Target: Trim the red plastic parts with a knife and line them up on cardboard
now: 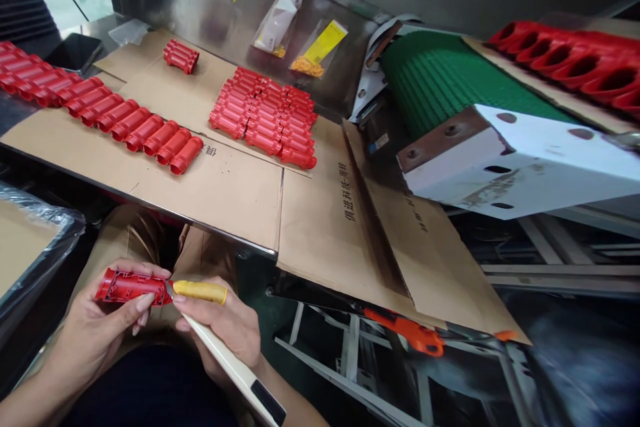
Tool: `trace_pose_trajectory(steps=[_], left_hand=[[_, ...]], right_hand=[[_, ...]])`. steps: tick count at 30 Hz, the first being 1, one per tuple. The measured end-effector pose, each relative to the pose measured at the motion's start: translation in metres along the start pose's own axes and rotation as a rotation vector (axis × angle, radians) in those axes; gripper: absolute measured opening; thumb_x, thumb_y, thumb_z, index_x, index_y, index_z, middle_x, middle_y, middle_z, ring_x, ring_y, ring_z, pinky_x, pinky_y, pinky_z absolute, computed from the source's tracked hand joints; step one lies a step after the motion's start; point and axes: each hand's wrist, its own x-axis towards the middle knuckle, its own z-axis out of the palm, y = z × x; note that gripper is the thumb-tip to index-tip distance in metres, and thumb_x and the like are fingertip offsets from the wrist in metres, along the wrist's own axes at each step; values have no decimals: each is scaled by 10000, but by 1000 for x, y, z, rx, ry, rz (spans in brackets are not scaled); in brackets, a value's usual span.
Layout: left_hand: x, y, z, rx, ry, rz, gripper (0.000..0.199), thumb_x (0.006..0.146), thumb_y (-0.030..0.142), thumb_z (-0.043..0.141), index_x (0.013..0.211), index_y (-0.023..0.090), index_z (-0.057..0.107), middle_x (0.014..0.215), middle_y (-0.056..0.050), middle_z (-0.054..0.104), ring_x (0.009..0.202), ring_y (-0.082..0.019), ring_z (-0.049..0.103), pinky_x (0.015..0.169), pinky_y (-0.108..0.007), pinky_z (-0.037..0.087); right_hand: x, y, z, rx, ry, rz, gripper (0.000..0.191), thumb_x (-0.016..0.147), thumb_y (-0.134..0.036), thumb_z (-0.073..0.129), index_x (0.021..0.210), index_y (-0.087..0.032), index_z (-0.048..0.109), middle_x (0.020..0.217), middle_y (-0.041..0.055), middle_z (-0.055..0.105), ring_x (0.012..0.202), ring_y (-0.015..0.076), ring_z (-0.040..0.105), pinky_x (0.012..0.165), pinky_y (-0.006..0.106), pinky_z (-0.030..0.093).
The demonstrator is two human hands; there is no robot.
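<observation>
Red plastic housing [133, 287] pinched in the left hand [95, 340], hollow side up, apparently for access; right hand [220, 323] closed on cream tool [240, 373], yellow finger cot [199, 291] against housing. Further housings [263, 117] ranked on cardboard [225, 193].

Print on cardboard flap [320, 247]: "俱进科技", further characters too blurred to read
Place: ahead of right hand [220, 327]

Red plastic housing [133, 287], cream tool [225, 347], yellow finger cot [200, 291], green ribbed conveyor belt [440, 77], brown cardboard sheet [220, 197]
</observation>
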Motion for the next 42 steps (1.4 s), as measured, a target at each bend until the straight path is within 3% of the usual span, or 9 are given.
trace_pose_trajectory(steps=[13,18,21,25,30,33,35,38,42], left_hand=[[-2,1,4,3,21,27,306,717,328,984,947,228,809,1040,-55,845,565,-96,602,506,-195,528],[-3,-2,1,27,31,75,303,719,340,991,948,237,822,1049,-42,828,568,-93,625,506,-193,539],[4,-6,-8,43,-76,52,298,762,388,966,962,220,822,800,-26,780,515,-102,601,465,-191,510],[15,-10,-16,-6,-185,-43,350,802,479,927,770,170,767,550,-5,639,470,-105,528,426,-191,464],[9,-3,-4,-64,-32,-98,340,712,404,999,851,189,776,699,-13,719,547,-106,559,476,-191,482],[1,3,4,-15,42,6,380,644,315,1029,928,231,792,1054,-40,798,594,-101,619,495,-205,528],[-2,5,6,62,40,69,363,638,299,1025,906,233,790,1155,-56,791,603,-122,662,504,-234,572],[-4,6,6,150,35,131,337,652,309,1011,897,237,791,1143,-69,789,592,-150,685,505,-270,611],[-4,4,4,173,37,164,303,677,317,997,888,253,790,1124,-79,796,676,-192,724,536,-273,622]], right_hand=[[-1,-2,2,7,21,39,331,1025,-70,661,1317,-212,728,1157,122,815,1019,226,775,870,371,680],[2,2,-2,14,-61,65,179,1046,-136,642,1208,-174,706,1050,117,808,952,223,774,870,374,683],[10,5,-9,-89,-159,-61,184,1062,-139,635,1239,-153,683,1042,125,801,923,218,760,847,356,691],[16,-2,-19,-241,-306,-154,197,1076,-118,609,1236,-130,724,1094,146,807,956,233,768,837,354,696],[11,-16,-22,319,-412,41,139,1089,-352,676,1116,-238,752,979,12,853,859,130,827,805,208,695],[6,-13,-14,228,-179,123,97,1074,-297,701,1064,-238,777,996,47,861,909,178,839,805,261,710],[3,-7,-6,34,21,116,172,1058,-190,687,1206,-218,769,1082,94,850,991,220,822,868,342,709],[1,0,5,-68,52,32,394,1025,-101,668,1407,-192,693,1180,134,822,1049,246,791,908,389,696],[0,2,11,-86,62,-40,427,994,-57,686,1412,-143,691,1173,161,807,1051,256,777,877,371,699]])
